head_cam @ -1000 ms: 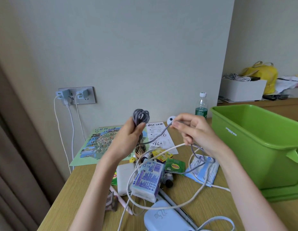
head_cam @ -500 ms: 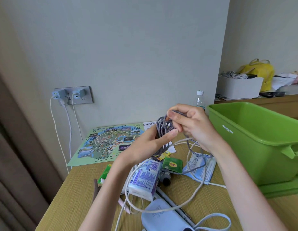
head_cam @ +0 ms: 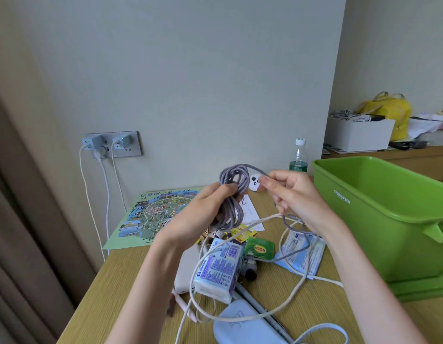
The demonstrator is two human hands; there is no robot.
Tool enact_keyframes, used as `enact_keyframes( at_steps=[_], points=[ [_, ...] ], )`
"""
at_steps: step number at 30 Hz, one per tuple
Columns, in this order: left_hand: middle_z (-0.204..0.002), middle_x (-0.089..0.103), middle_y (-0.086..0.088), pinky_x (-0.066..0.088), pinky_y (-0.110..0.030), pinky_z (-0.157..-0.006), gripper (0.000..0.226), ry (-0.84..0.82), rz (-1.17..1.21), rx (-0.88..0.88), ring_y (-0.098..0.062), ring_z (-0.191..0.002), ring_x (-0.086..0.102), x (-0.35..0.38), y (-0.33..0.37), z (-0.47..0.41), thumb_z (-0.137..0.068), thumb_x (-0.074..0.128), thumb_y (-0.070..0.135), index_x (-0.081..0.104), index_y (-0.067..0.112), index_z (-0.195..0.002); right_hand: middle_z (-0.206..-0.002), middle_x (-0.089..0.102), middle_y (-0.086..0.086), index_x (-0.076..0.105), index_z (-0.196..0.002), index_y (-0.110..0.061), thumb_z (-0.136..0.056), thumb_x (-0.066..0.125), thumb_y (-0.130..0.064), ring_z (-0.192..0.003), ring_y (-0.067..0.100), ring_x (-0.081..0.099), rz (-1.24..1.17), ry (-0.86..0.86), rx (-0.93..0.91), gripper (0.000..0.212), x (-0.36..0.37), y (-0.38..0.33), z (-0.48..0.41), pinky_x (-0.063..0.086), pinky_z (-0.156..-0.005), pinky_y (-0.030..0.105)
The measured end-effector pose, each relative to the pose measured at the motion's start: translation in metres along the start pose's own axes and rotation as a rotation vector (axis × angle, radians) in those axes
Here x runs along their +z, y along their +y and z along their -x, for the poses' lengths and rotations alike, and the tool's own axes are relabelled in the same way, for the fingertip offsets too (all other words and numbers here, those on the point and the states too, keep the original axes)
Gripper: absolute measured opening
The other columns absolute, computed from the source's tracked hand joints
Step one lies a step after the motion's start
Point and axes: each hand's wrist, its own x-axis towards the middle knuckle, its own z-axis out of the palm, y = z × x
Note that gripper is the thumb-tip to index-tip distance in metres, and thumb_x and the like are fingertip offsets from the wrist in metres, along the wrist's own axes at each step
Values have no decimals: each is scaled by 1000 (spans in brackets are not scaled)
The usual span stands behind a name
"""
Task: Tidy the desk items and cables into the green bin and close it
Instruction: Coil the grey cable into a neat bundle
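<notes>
Grey braided cable (head_cam: 231, 212) is gathered into a coil of several loops and is gripped around its middle by the left hand (head_cam: 198, 217), with the thumb laid across the front, above the far part of the worktop (head_cam: 131, 281). One strand is led off the top of the coil to the right, where it is pinched between the thumb and forefinger of the right hand (head_cam: 294, 197). The loose tail is seen dropping below that hand and trailing over a blue-and-white packet (head_cam: 302, 254). Both hands are held apart, joined only by that strand. The green bin (head_cam: 379, 232) is placed at the right of the worktop, open at the top, and is set on a flat green piece (head_cam: 428, 289). Below the hands, a clutter is spread: a tissue pack (head_cam: 216, 271) is circled by a long white cable (head_cam: 262, 219), a green tea sachet (head_cam: 260, 248) is laid just right of the pack, a white power bank (head_cam: 184, 271) just left of it, and a pale blue case (head_cam: 242, 326) at the near edge. A printed map (head_cam: 153, 217) is laid far left, against the wall. Two chargers are plugged into the wall socket (head_cam: 116, 145) above it. A water bottle (head_cam: 299, 157) is stood by the wall, beside the bin's far corner.
</notes>
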Motion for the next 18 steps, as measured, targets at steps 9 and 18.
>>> enact_keyframes(
  at_steps=[9, 18],
  points=[
    [-83, 53, -10, 39, -37, -73, 31, 92, 164, 83, -23, -79, 47, 13, 3, -4, -97, 51, 30, 63, 2, -104, -51, 43, -4, 62, -71, -17, -97, 49, -45, -41, 9, 32, -107, -168, 99, 40, 25, 3, -1, 35, -41, 20],
    [-97, 73, -17, 53, -38, -90, 34, 36, 104, 83, -27, -93, 70, 15, 0, -6, -101, 44, 31, 60, 4, -114, -48, 40, -3, 60, -76, -14, -95, 50, -48, -39, 9, 29, -59, -247, 137, 40, 29, -3, 0, 34, -40, 22]
  ],
)
